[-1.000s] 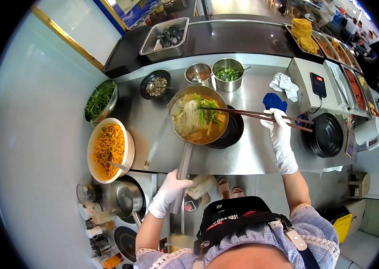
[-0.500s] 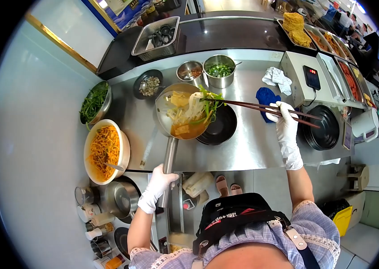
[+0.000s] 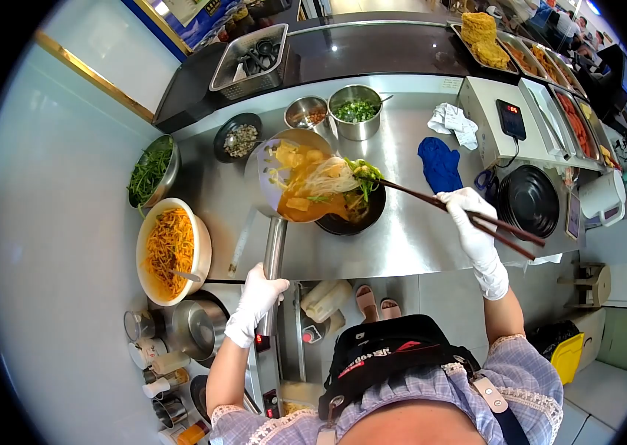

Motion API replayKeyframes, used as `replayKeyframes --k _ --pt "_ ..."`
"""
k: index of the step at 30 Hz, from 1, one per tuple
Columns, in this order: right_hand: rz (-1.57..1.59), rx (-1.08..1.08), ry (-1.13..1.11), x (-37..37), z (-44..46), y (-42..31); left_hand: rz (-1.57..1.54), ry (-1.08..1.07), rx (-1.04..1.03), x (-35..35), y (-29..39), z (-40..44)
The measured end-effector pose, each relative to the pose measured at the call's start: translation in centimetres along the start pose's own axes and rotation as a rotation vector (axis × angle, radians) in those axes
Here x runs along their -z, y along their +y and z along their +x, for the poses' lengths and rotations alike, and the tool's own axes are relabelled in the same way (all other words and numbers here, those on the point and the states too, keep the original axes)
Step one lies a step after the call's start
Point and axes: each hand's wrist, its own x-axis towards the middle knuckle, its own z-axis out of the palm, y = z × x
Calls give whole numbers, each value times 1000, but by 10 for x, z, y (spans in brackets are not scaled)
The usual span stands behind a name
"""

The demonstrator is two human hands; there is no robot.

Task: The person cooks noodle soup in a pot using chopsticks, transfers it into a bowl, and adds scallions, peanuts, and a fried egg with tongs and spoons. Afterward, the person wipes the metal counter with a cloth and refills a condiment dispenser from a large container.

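Observation:
My gloved left hand (image 3: 258, 297) is wrapped round the handle of a metal saucepan (image 3: 274, 248). The pan is tipped to the right over a black bowl (image 3: 373, 215). Orange-brown broth, pale noodles (image 3: 328, 178) and tofu-like pieces (image 3: 295, 156) lie at its lower side, and some green leaves (image 3: 364, 178) hang past the rim above the bowl. In my gloved right hand (image 3: 469, 219) is a pair of long dark chopsticks (image 3: 432, 199), their tips among the greens and noodles. Part of the bowl is hidden by the pan.
Left of the pan stand a bowl of shredded orange food (image 3: 202, 252) and a bowl of greens (image 3: 152, 159). Behind are a pot of chopped scallions (image 3: 356, 110), a smaller pot (image 3: 304, 111) and a black dish (image 3: 238, 139). A blue cloth (image 3: 439, 165) and stacked black bowls (image 3: 528, 202) lie right.
The pan has tipped further right, and its broth and noodles have slid toward the bowl. Dark liquid now shows in the bowl. My right hand has moved slightly down, turning the chopsticks more steeply.

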Motion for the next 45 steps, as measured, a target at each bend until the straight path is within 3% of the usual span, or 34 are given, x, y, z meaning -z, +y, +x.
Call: replayKeyframes --k 8,11,15,20,22,25,27,29,31,36,39,45 --pt "-343 126 -310 -12 -8 -8 125 64 -38 -6 -4 8" --pt "-486 272 -429 -17 -7 -9 137 73 -36 -8 -1 8" --pt "-498 346 -452 -22 -2 -14 171 95 -47 -9 4 6" --pt "-462 320 -491 -35 8 -8 214 102 -69 -6 2 11" --pt "-482 168 -627 -41 16 -4 251 116 -77 -5 -1 15" --pt "-198 108 -573 -45 34 3 298 133 -100 -1 1 17" --pt "-68 -97 -500 -43 53 -23 310 128 -118 3 6 17" --pt "-269 -211 -482 -38 78 -51 285 90 -72 7 12 17" --pt "-326 -77 -356 -32 88 -46 253 79 -68 12 14 18" --pt "57 -50 -100 -31 94 -47 121 -21 -55 24 14 21" --pt "180 -186 -106 -63 89 -35 11 -104 -18 33 18 19" --pt "143 -234 -253 -101 75 12 -42 -137 0 43 16 19"
